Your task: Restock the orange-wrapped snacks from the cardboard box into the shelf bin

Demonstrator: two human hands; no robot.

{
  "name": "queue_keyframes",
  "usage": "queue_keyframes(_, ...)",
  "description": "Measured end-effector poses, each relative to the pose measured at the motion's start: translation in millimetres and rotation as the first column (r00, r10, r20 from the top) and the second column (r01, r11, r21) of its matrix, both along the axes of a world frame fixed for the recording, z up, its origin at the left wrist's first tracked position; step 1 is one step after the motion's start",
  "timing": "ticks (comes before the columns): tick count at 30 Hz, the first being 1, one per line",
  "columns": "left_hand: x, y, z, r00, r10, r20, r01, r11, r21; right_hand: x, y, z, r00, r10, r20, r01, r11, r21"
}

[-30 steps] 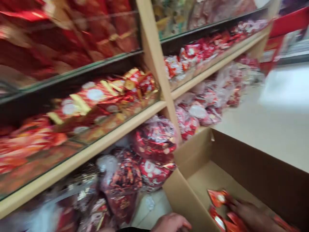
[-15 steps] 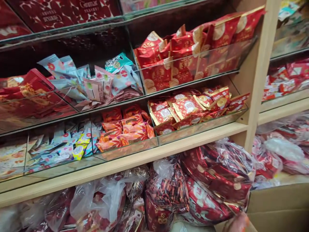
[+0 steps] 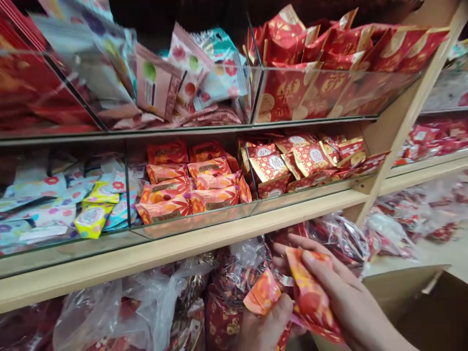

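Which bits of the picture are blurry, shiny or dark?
Head view: the red packets at far left look smeared, and the orange packet in the right hand slightly soft; head view: the clear bags catch white glints; head view: the box is dark inside.

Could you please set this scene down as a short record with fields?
Left hand: the left hand holds an orange packet
Right hand: the right hand holds a red-orange packet, its thumb over it
Lower shelf row, left to right: pale blue packets with yellow packets, orange packets in rows, red-and-gold packets
Under the shelf: filled plastic bags
Lower right: open cardboard box, contents not visible
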State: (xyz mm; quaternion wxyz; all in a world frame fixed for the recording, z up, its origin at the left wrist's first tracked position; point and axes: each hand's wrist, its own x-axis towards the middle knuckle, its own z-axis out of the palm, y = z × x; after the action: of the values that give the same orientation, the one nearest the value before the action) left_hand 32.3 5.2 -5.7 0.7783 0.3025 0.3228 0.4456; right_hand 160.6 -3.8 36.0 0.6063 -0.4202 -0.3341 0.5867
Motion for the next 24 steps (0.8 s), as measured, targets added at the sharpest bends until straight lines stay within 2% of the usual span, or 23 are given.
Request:
queue_keyframes(2, 0.5, -4.1, 10.6, 0.998, -0.062, 0.029, 0.061, 0.997, 0.044, -10.3, 4.5, -7.3, 0.997, -0.014, -0.078, 0.013, 1.000, -0.016)
queue_keyframes(5, -0.1, -6.3, 22.0, 0.999, -0.005, 0.041, 0.000, 0.990, 0.138, -13.6, 6.7, -18.5, 0.999, 0.011, -0.044, -0.012, 1.000, -0.015)
queue_keyframes(7, -0.8, -6.1, 24.0, 0.999, 0.035, 0.032, -0.041, 0.978, 0.205, -8.6, 5.5, -21.9, 0.995, 0.012, 0.102, -0.014, 1.000, 0.020)
queue_keyframes(9, -0.9, -5.2, 20.6, 0.998, 0.063, 0.017, -0.066, 0.971, 0.230, 0.1, 3.3, -23.0, 0.953, -0.007, 0.303, -0.016, 0.997, 0.071)
queue_keyframes(11, -0.2, -3.8, 13.3, 0.995, 0.097, -0.039, -0.089, 0.982, 0.167, 10.1, 0.8, -23.3, 0.883, -0.082, 0.463, 0.008, 0.987, 0.159)
queue_keyframes(14, 0.1, -0.9, 2.6, 0.986, 0.088, -0.141, -0.099, 0.992, -0.074, 22.1, -3.6, -24.3, 0.787, -0.272, 0.554, 0.047, 0.921, 0.386)
queue_keyframes(16, -0.9, 1.1, 0.0, 0.998, 0.004, -0.067, -0.017, 0.981, -0.192, 24.9, -7.5, -24.5, 0.781, -0.254, 0.570, -0.022, 0.901, 0.433)
queue_keyframes(18, -2.2, 2.9, 1.2, 0.989, -0.090, 0.114, 0.109, 0.979, -0.172, 23.4, -12.4, -22.9, 0.811, -0.136, 0.569, -0.102, 0.925, 0.366)
queue_keyframes(20, -3.1, 4.2, 4.3, 0.960, -0.126, 0.251, 0.153, 0.984, -0.092, 20.1, -17.5, -19.4, 0.829, -0.037, 0.558, -0.137, 0.954, 0.268)
queue_keyframes(22, -3.3, 5.1, 7.2, 0.952, -0.065, 0.300, 0.085, 0.995, -0.057, 17.5, -21.9, -16.1, 0.831, 0.008, 0.556, -0.150, 0.966, 0.210)
queue_keyframes(24, -3.3, 5.5, 8.9, 0.955, 0.049, 0.291, -0.026, 0.996, -0.081, 15.6, -24.3, -15.9, 0.827, -0.007, 0.562, -0.134, 0.969, 0.209)
